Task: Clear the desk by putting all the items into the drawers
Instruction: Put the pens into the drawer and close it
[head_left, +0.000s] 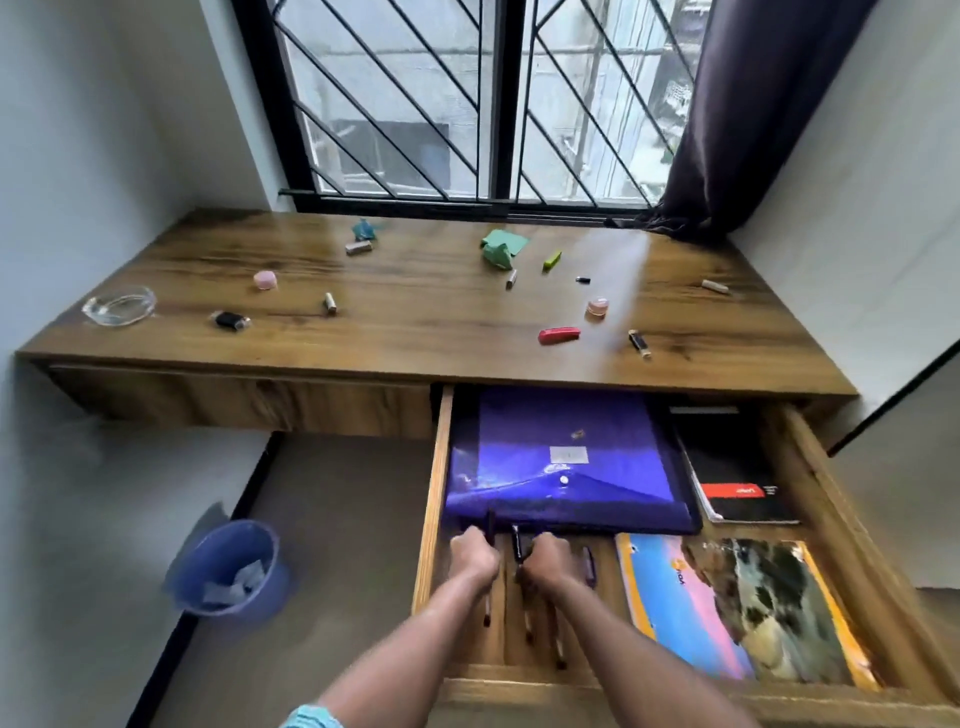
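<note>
Your left hand (472, 553) is closed on a pen (489, 571), long axis running from drawer (434, 483) front toward the desk (415, 322). Your right hand (545, 558) is closed on a dark pen (516, 543), same axis. Both sit at the drawer's front-left corner, touching the purple folder (566, 462).

Both hands are inside the open wooden drawer (434, 467): the left hand (474, 557) and the right hand (546, 560) each close around dark pens, just before a purple plastic folder (566, 462). Small items lie scattered on the brown wooden bench (415, 312).
</note>
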